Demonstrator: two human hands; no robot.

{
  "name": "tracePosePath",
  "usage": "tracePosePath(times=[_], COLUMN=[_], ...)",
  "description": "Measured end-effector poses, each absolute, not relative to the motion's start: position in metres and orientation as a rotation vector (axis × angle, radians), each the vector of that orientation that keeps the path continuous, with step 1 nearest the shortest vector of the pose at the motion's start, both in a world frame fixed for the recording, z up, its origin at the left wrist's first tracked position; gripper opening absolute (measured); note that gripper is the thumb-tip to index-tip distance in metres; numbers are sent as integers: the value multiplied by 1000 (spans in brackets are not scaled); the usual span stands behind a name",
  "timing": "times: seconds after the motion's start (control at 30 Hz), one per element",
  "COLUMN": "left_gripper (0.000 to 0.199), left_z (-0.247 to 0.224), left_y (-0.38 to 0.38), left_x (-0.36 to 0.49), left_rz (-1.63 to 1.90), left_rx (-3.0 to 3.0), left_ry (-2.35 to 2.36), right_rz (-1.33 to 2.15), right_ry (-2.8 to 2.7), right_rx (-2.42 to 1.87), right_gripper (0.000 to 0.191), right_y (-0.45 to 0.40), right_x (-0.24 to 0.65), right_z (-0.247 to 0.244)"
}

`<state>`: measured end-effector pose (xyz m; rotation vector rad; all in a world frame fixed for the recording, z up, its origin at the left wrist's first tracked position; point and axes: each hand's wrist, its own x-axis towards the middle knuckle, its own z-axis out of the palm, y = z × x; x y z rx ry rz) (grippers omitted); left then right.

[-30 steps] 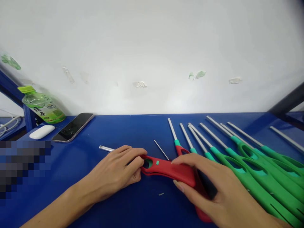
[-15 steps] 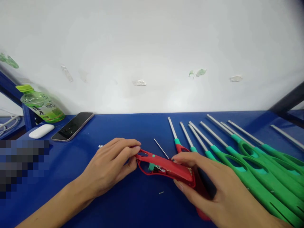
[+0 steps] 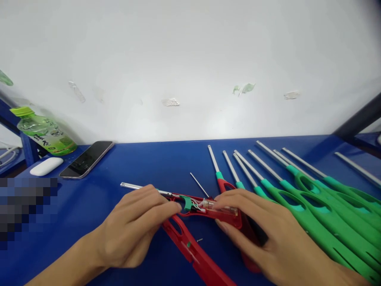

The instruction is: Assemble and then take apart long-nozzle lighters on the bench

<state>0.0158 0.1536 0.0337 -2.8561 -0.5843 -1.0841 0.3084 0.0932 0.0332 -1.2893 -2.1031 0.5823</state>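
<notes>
My left hand (image 3: 138, 228) is closed on a red handle cover (image 3: 195, 252), the half shell of a long-nosed gas lighter. The shell slants down towards the front of the table. In my right hand (image 3: 264, 228) lies the other half, the opened lighter body (image 3: 228, 218), gripped near its wide end. Inside it show a clear fuel tank (image 3: 230, 208), white wires and a green trigger (image 3: 187, 203). The lighter's metal tube (image 3: 131, 185) points left, partly hidden behind my left hand. A small screw (image 3: 199, 240) lies on the table in front of the body.
Several green lighters (image 3: 315, 210) lie in a row at right, beside a red lighter (image 3: 220, 183). A thin metal shaft (image 3: 199, 184) lies behind the opened body. At left are a phone (image 3: 87, 159), a white case (image 3: 47, 167) and a green-capped bottle (image 3: 49, 133).
The red cover has come off the lighter body and swung towards the front in my left hand, baring the tank and wires. My right hand keeps its hold.
</notes>
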Motion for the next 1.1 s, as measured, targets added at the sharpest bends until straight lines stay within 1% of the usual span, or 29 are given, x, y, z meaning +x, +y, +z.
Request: tracePosePath(times=[0.07,0.17,0.37,0.53,0.73,0.97,1.1], left_gripper=[47,50,29,33,30,24,22], left_z=[31,26,32,40,31,26,22], left_y=[152,150,146,147,152,158,161], left_x=[13,12,24,32,28,29,26], left_rz=[-996,-991,-920,-825,-940,-763,-748], left_rx=[-2906,-2966,-3067,-3103,-2851,-2785,-2811], left_ry=[-512,-445,-430,-380,-550,-781,-802], right_rz=[551,513,468,440,412,294,264], right_ry=[-2126,-2145,-2172,-2182,-2191,-2235,-2266], right_rx=[-1273,-1263,-1258,-1267,-1250,-1205,-1191], right_gripper=[22,22,21,21,25,26,25], right_y=[93,91,91,92,90,91,91], right_x=[309,309,308,308,308,308,308], right_z=[32,33,35,35,33,33,34])
